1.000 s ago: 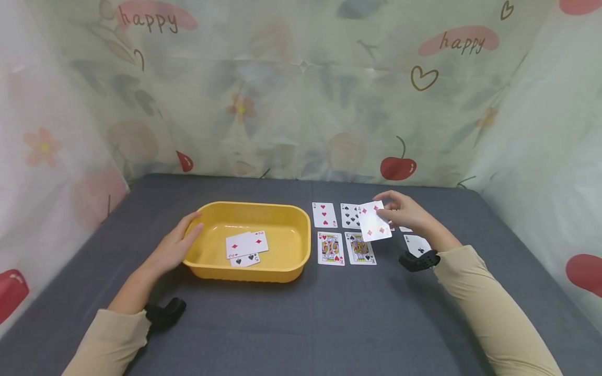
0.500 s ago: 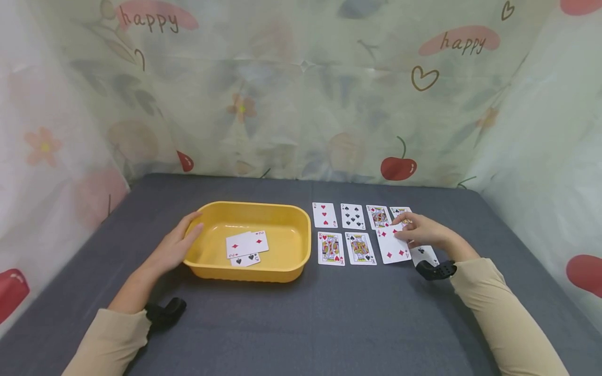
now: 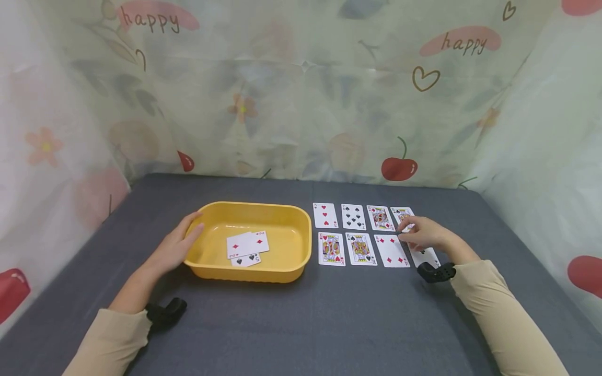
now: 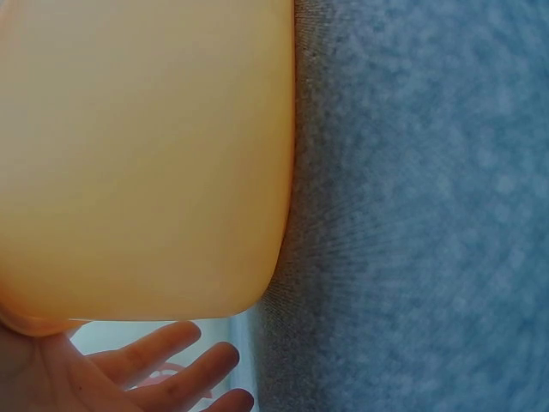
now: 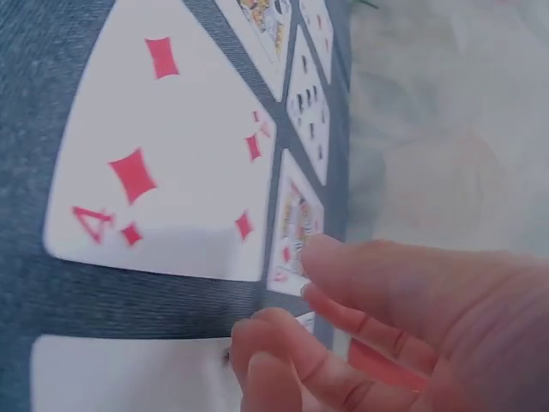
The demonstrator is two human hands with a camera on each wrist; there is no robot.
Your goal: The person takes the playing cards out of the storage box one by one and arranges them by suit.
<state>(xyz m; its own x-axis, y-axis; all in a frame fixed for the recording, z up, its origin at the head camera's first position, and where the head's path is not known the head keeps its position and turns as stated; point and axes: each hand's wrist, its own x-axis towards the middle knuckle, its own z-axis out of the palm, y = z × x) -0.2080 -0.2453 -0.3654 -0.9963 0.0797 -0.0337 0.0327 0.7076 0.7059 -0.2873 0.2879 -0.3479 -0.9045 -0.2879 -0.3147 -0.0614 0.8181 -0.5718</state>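
Observation:
My left hand (image 3: 171,244) holds the left rim of a yellow plastic basin (image 3: 246,274), its thumb over the edge inside. In the left wrist view, several fingers (image 4: 184,378) spread out beyond the basin wall. The four of diamonds (image 3: 391,251) lies face up on the table in the front row of playing cards. Beside it my right hand (image 3: 425,233) hovers with loosely bent fingers, and nothing shows between thumb and fingertips in the right wrist view. That hand partly covers the ace of clubs (image 3: 425,258) and the back row's rightmost face card (image 3: 401,213).
Inside the basin lie the two of diamonds (image 3: 246,245) and a spade card (image 3: 246,260), overlapping. Left of the four are two kings (image 3: 331,249). Behind them lie the three of hearts (image 3: 325,215), seven of spades (image 3: 353,216) and a red face card (image 3: 381,218). A printed curtain (image 3: 301,104) surrounds the dark table.
My right hand has carried the four of diamonds right and forward, laid it beside the king of spades and let go. My left hand and the basin have stayed put.

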